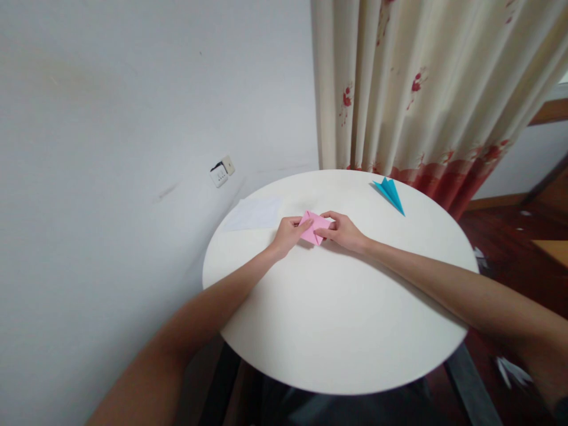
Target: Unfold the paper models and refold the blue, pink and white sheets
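1. Pink folded paper lying toward the far side of the round white table, pinched from both sides.
2. Left hand curled over the paper's left edge, thumb and fingertips closed on it, grasping.
3. Right hand closed on the right edge, fingers pressing a flap down, thumb tucked beneath or beside it; hard to tell which at this size.
4. Both forearms stretched out across the tabletop from the near edge, meeting at the paper.
5. Handling, by the look of it: very light, thin, limp until creased, stiffer along the folded layers. Likely to slide on the smooth tabletop unless pinned, and easy to crumple or tear under a hard squeeze.
6. Best hold, judging from here: at the edges and corners with fingertips, one hand pinning flat while the other works a crease.
7. Blue paper plane resting far right on the table, well apart from the hands, nose pointing near-right.
8. White sheet of paper flat at the far left rim, near the left hand but untouched.
9. Flowered curtain hanging behind the table, wall socket on the wall to the left.
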The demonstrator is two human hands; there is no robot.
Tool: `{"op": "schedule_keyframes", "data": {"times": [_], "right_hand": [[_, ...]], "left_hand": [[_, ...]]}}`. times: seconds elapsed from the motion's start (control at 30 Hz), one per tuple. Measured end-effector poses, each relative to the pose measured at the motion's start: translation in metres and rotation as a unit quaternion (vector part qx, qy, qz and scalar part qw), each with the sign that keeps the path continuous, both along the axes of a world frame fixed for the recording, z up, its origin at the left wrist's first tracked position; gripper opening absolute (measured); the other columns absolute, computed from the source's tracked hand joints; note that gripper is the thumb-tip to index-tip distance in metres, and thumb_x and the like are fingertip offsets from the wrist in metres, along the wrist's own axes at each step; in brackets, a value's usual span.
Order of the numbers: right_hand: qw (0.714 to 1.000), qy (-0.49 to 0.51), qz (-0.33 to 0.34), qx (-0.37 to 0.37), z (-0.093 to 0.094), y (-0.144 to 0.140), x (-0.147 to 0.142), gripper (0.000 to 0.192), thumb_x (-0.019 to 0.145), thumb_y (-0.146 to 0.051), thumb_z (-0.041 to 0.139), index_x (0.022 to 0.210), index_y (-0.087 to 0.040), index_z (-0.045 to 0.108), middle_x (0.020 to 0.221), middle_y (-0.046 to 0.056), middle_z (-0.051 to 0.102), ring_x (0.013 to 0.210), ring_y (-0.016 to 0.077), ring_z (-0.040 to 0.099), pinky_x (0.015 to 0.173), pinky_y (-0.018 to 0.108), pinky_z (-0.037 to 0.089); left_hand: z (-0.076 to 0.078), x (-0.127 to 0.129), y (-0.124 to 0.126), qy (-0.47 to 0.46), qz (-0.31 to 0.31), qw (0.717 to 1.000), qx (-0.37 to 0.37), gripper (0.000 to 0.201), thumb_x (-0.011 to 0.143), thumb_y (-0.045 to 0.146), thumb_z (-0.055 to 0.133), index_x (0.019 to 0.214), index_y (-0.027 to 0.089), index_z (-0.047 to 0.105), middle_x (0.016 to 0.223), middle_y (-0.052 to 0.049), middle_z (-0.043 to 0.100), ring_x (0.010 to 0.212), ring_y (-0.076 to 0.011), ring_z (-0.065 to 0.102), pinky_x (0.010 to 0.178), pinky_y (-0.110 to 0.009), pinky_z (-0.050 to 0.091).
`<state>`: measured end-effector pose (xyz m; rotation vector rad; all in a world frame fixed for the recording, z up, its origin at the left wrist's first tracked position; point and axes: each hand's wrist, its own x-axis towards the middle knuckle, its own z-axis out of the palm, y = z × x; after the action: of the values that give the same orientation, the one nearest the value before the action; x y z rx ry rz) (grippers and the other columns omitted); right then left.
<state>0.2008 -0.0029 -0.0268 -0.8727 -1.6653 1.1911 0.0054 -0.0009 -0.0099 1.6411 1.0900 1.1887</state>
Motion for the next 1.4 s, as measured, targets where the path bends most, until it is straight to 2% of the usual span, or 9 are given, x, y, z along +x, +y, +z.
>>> {"op": "schedule_keyframes", "data": {"times": [0.1, 0.27, 0.43, 0.6, 0.7, 0.8, 0.93, 1.13, 1.4], "right_hand": [[0.999, 0.010, 0.025, -0.032, 0.0006, -0.0025, -0.0017, 0.049, 0.072, -0.036, 0.080, 0.113, -0.015, 0.061, 0.072, 0.001, 0.071, 0.054, 0.0125, 0.057, 0.047, 0.020, 0.037], [1.000, -0.005, 0.004, -0.018, -0.0005, -0.0013, -0.0020, 0.037, 0.070, -0.033, 0.078, 0.099, -0.013, 0.065, 0.068, 0.001, 0.068, 0.053, 0.0109, 0.054, 0.045, 0.020, 0.034], [1.000, -0.019, -0.002, 0.003, -0.0050, 0.0043, -0.0002, 0.027, 0.070, -0.033, 0.075, 0.086, -0.013, 0.065, 0.066, 0.000, 0.065, 0.055, 0.0107, 0.051, 0.048, 0.021, 0.034], [1.000, -0.009, 0.022, -0.003, -0.0041, 0.0040, -0.0006, 0.019, 0.069, -0.029, 0.070, 0.079, -0.014, 0.065, 0.068, -0.001, 0.062, 0.059, 0.0118, 0.052, 0.053, 0.023, 0.037], [0.999, -0.003, 0.040, -0.016, -0.0021, 0.0014, -0.0017, 0.017, 0.068, -0.027, 0.070, 0.077, -0.014, 0.065, 0.068, -0.001, 0.061, 0.061, 0.0126, 0.053, 0.055, 0.024, 0.038], [0.998, 0.006, 0.050, -0.028, -0.0005, -0.0004, -0.0029, 0.017, 0.066, -0.027, 0.070, 0.077, -0.014, 0.065, 0.070, 0.000, 0.062, 0.062, 0.0134, 0.054, 0.057, 0.024, 0.039], [0.998, 0.005, 0.051, -0.022, 0.0016, -0.0004, -0.0035, 0.019, 0.067, -0.030, 0.071, 0.076, -0.014, 0.066, 0.070, 0.001, 0.062, 0.063, 0.0135, 0.053, 0.057, 0.024, 0.038], [1.000, -0.008, 0.001, 0.014, 0.0025, 0.0032, -0.0009, 0.041, 0.078, -0.054, 0.068, 0.068, -0.014, 0.064, 0.058, -0.001, 0.053, 0.056, 0.0115, 0.042, 0.053, 0.026, 0.030], [0.999, 0.019, -0.038, 0.024, 0.0009, 0.0053, -0.0005, 0.046, 0.074, -0.060, 0.071, 0.063, -0.016, 0.065, 0.057, 0.001, 0.056, 0.057, 0.0131, 0.045, 0.055, 0.029, 0.034]], "left_hand": [[0.0006, 0.0002, -0.0007, -0.015, 0.001, 1.000, -0.003, 0.054, 0.072, 0.063, 0.079, 0.073, 0.009, 0.075, 0.067, -0.006, 0.066, 0.060, -0.0150, 0.055, 0.051, -0.026, 0.042], [0.0001, 0.0013, -0.0015, -0.027, -0.027, 0.999, -0.018, 0.054, 0.067, 0.059, 0.085, 0.083, 0.008, 0.077, 0.074, -0.006, 0.068, 0.065, -0.0159, 0.058, 0.056, -0.028, 0.047], [-0.0018, 0.0006, -0.0015, -0.036, -0.035, 0.999, -0.021, 0.052, 0.067, 0.056, 0.087, 0.084, 0.008, 0.077, 0.074, -0.006, 0.068, 0.066, -0.0161, 0.059, 0.061, -0.030, 0.050], [-0.0025, -0.0001, -0.0003, -0.032, -0.039, 0.998, -0.028, 0.050, 0.069, 0.057, 0.085, 0.082, 0.009, 0.078, 0.074, -0.006, 0.068, 0.065, -0.0154, 0.058, 0.061, -0.028, 0.047], [-0.0024, 0.0001, 0.0018, -0.033, -0.013, 0.999, -0.019, 0.049, 0.070, 0.059, 0.083, 0.077, 0.011, 0.076, 0.070, -0.003, 0.066, 0.062, -0.0131, 0.054, 0.057, -0.025, 0.040], [-0.0019, 0.0002, 0.0036, -0.043, 0.018, 0.999, -0.002, 0.051, 0.072, 0.063, 0.080, 0.069, 0.013, 0.071, 0.062, 0.000, 0.059, 0.058, -0.0115, 0.049, 0.053, -0.024, 0.033], [-0.0005, -0.0004, 0.0040, -0.042, 0.021, 0.999, 0.000, 0.053, 0.071, 0.065, 0.078, 0.064, 0.014, 0.066, 0.060, 0.001, 0.055, 0.057, -0.0114, 0.046, 0.053, -0.024, 0.031], [0.0012, -0.0008, 0.0018, -0.035, 0.006, 0.999, 0.004, 0.051, 0.072, 0.063, 0.078, 0.067, 0.013, 0.070, 0.064, -0.002, 0.060, 0.060, -0.0125, 0.048, 0.055, -0.025, 0.033], [0.0019, -0.0009, 0.0007, -0.005, -0.051, 0.999, -0.018, 0.048, 0.070, 0.059, 0.082, 0.080, 0.012, 0.079, 0.074, -0.005, 0.071, 0.067, -0.0150, 0.057, 0.062, -0.026, 0.040]]}}
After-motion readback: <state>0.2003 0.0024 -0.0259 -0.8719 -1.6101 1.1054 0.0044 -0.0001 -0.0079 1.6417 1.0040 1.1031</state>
